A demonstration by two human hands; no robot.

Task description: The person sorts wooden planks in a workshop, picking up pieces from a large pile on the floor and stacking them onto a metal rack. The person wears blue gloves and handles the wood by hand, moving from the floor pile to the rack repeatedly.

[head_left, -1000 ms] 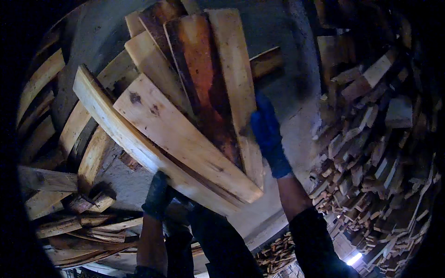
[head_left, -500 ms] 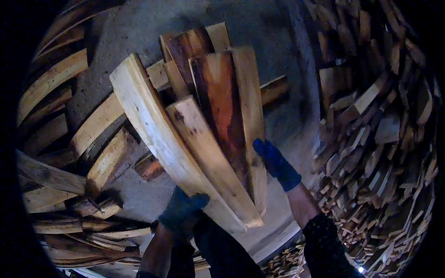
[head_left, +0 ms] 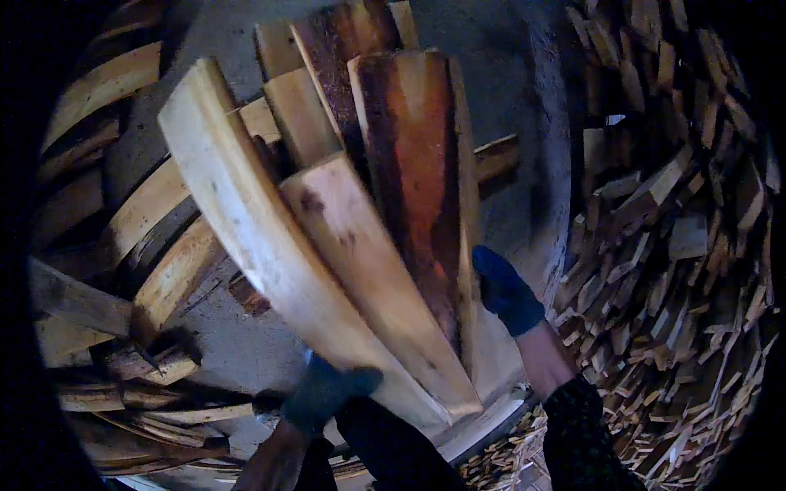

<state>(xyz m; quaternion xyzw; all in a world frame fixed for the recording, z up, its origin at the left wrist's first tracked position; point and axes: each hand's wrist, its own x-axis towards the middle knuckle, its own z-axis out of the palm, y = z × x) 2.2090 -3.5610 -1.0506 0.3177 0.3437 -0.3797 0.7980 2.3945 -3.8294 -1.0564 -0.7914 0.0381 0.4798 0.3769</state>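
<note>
Between my two gloved hands is a fanned stack of rough wooden boards, tilted with its wide ends away from me. My left hand (head_left: 332, 394) grips the left edge of the long pale board (head_left: 246, 221), its thumb lying on the near part. My right hand (head_left: 509, 293) presses against the stack's right side, fingers partly hidden by the wood. Beside the pale board lies a knotty board (head_left: 360, 237). A reddish-brown slab with dark edges (head_left: 413, 172) sits to its right. Another dark slab (head_left: 348, 49) and shorter pale pieces show behind.
Loose boards (head_left: 176, 278) lie across the concrete floor (head_left: 246, 344) on the left. A tall pile of split wood (head_left: 655, 270) fills the right side. One dark board end (head_left: 497, 157) pokes out behind the stack. My dark-clothed leg (head_left: 393, 446) is close below it.
The stack looks larger and nearer, its far ends shifted upward in view. My right hand has moved slightly right with it; my left hand sits a little lower.
</note>
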